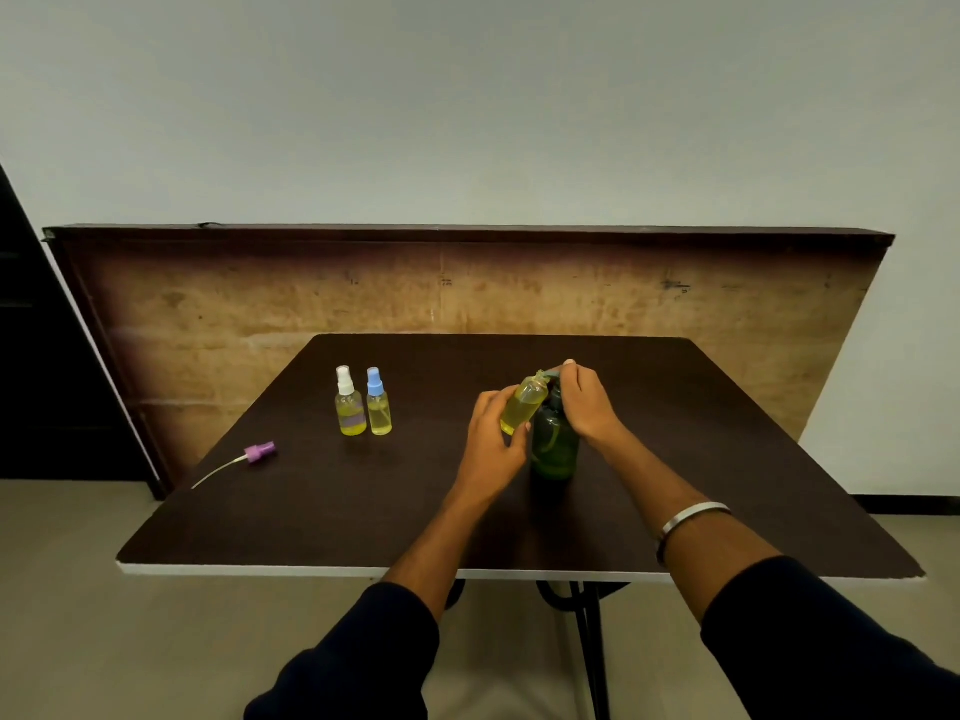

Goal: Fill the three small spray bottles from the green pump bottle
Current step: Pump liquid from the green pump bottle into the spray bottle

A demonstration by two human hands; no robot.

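Your left hand (493,433) grips an uncapped small bottle (523,402) of yellow liquid, tilted against the spout of the green pump bottle (555,449). Your right hand (587,402) curls over the pump head. Both stand mid-desk (363,511). Two capped spray bottles (363,407) stand well left; a purple sprayer cap (258,452) lies farther left.

No text, brand name or number can be read anywhere. The spray bottle with the white cap (349,405), far left on the table, carries a purple band that may be a label, but no lettering shows on it. The wooden board (467,293) behind the table bears a few small dark marks, too faint and small to make out.
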